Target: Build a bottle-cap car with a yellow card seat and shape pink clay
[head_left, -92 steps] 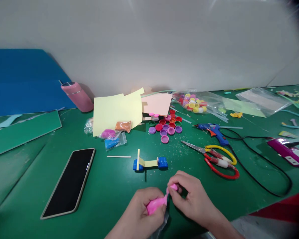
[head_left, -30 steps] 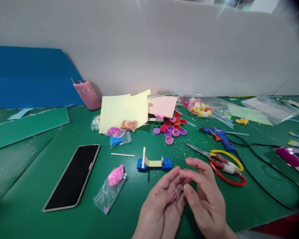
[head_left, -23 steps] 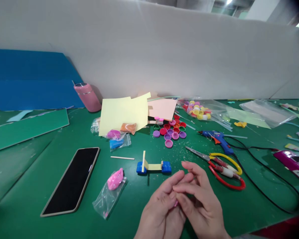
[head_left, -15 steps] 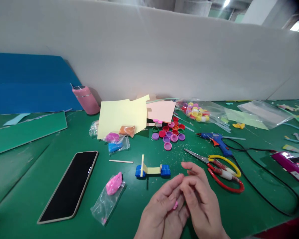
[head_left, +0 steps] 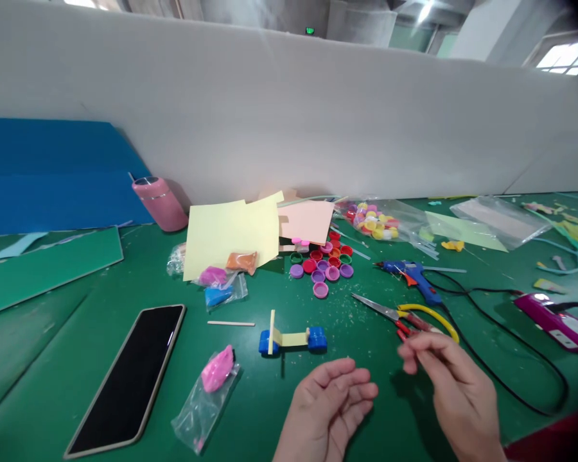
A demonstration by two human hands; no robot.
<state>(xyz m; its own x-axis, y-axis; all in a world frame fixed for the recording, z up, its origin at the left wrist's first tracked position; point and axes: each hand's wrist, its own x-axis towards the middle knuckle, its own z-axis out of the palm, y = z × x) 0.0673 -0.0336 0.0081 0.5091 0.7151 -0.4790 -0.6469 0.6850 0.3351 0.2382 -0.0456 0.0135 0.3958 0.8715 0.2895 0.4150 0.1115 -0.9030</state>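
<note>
My left hand (head_left: 324, 407) is near the front edge, palm half turned up. Its fingers are loosely stretched and slightly curled, with the thumb lying across; nothing shows in it. My right hand (head_left: 455, 385) is raised to the right, over the handles of the scissors (head_left: 431, 316). Its fingertips are pinched together and slightly blurred, so anything between them is hidden. Beyond my left hand sits a small piece with two blue ends joined by a cream strip (head_left: 293, 339). To the left lies a bag with pink modelling clay (head_left: 216, 369).
A phone (head_left: 130, 378) and a white stick (head_left: 231, 323) lie on the left. Bottle caps (head_left: 320, 290) are scattered mid-table. A blue glue gun (head_left: 411, 276) with a black cord lies at right, near a magenta device (head_left: 556, 322). A pink bottle (head_left: 161, 205) leans by the wall.
My hands have separated; the right hand moved right and over the scissors handles. The small pink bit seen between them no longer shows. The view has shifted slightly.
</note>
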